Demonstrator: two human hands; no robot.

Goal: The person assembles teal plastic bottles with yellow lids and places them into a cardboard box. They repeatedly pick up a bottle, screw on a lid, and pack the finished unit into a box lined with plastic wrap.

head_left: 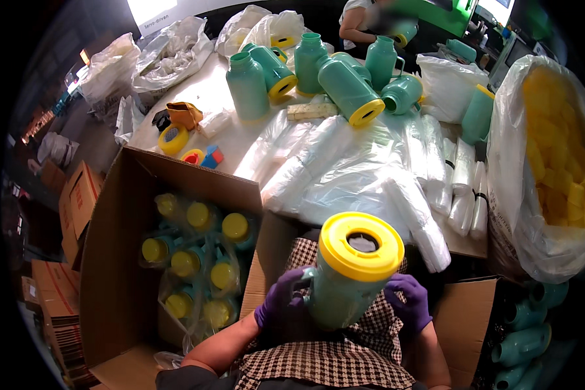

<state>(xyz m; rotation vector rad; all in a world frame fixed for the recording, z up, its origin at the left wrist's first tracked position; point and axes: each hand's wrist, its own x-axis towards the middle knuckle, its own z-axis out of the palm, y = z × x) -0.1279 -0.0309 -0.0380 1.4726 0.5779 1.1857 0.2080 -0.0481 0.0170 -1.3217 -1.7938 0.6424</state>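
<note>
In front of my body I hold a green thermos shell [341,299], its yellow ring end [361,247] facing up with a dark round hole in the middle. My left hand [283,299], in a purple glove, is closed around the shell's side handle [305,279]. On the other side, my right hand [408,302], gloved the same way, has its fingers curled close to the shell just under the yellow rim. Whether those fingers touch it or pinch something small cannot be made out.
An open carton [175,166] at left holds several yellow-capped bottles in plastic. Green shells [249,88] and clear plastic bags [351,175] cover the table, with tape rolls [173,139] at left. A bag of yellow parts [552,143] stands right, above more shells [523,344]. Another person works beyond.
</note>
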